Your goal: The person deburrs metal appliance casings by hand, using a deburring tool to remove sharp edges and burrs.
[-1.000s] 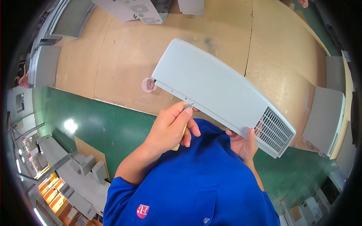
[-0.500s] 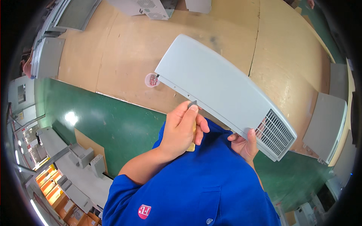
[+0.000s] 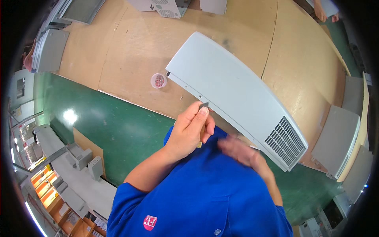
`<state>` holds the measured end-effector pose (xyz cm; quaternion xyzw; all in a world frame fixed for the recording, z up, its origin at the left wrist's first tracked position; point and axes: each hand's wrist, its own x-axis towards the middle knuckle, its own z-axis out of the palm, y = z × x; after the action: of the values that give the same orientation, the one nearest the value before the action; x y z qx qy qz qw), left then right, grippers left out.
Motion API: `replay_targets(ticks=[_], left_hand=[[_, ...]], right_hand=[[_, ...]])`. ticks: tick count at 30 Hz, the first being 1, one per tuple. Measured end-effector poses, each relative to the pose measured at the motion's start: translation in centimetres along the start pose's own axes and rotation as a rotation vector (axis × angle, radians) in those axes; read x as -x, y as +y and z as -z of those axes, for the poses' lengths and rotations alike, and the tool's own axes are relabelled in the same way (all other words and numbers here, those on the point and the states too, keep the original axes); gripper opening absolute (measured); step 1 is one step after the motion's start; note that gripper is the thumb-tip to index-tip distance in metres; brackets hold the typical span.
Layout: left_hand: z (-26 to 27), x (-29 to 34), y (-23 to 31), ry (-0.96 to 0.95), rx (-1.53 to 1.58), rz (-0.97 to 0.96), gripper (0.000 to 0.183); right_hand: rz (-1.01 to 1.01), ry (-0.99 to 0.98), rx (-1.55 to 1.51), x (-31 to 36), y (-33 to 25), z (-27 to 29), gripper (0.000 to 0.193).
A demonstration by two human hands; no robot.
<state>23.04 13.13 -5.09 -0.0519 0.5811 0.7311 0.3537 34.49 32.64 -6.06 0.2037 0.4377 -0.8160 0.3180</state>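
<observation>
A long, light-grey panel [image 3: 233, 87] with a curved outer edge and a slotted grille [image 3: 287, 137] at its right end lies slantwise in front of me. My left hand [image 3: 191, 128] is closed on a small tool [image 3: 204, 105] with a dark, pointed tip. The tip pokes out above the thumb, beside small holes along the panel's near edge. Something yellow shows below the fingers, mostly hidden by the hand. Close by the near edge, towards the grille end, my right hand [image 3: 246, 154] is smeared by motion. Whether it touches the panel cannot be told.
A small clear cup [image 3: 158, 81] of red-and-silver bits stands on the wooden table [image 3: 130, 51]. More grey panels lie at the right [image 3: 337, 136] and stack at the left [image 3: 51, 49]. Perforated grey parts [image 3: 169, 7] sit at the far edge. Another person's hands [image 3: 321, 12] show at upper right.
My right hand has let go of the panel's near edge by the grille and moved left, in front of my shirt. My left hand keeps the tool near the same edge.
</observation>
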Motion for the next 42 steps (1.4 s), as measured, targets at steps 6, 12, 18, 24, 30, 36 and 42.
replay_targets(ticks=[6, 12, 18, 24, 30, 36, 42], left_hand=[[-0.3, -0.2, 0.7, 0.012, 0.032, 0.039, 0.024], [-0.9, -0.8, 1.1, 0.028, 0.087, 0.051, 0.022], [-0.6, -0.1, 0.5, 0.035, 0.079, 0.013, 0.023], [-1.3, 0.0, 0.2, 0.236, -0.051, 0.068, 0.038], [-2.2, -0.6, -0.4, 0.345, -0.141, -0.028, 0.046], [-1.1, -2.2, -4.2, 0.299, -0.02, -0.356, 0.044], [-0.5, -2.3, -4.4, 0.257, -0.052, -0.45, 0.042]], right_hand=[[0.771, -0.091, 1.28, 2.7, -12.7, 1.0, 0.036], [0.409, 0.255, 1.56, -8.3, -17.5, 0.8, 0.04], [0.209, 0.503, 0.704, -12.4, -17.8, 4.6, 0.034], [0.365, 0.366, 0.843, -11.9, -15.7, 2.0, 0.036], [0.373, 0.329, 0.953, -11.4, -15.5, 1.7, 0.035], [0.838, 0.034, 1.36, -10.9, -15.9, -0.1, 0.033], [0.82, -0.102, 1.595, -14.1, -15.3, -1.2, 0.052]])
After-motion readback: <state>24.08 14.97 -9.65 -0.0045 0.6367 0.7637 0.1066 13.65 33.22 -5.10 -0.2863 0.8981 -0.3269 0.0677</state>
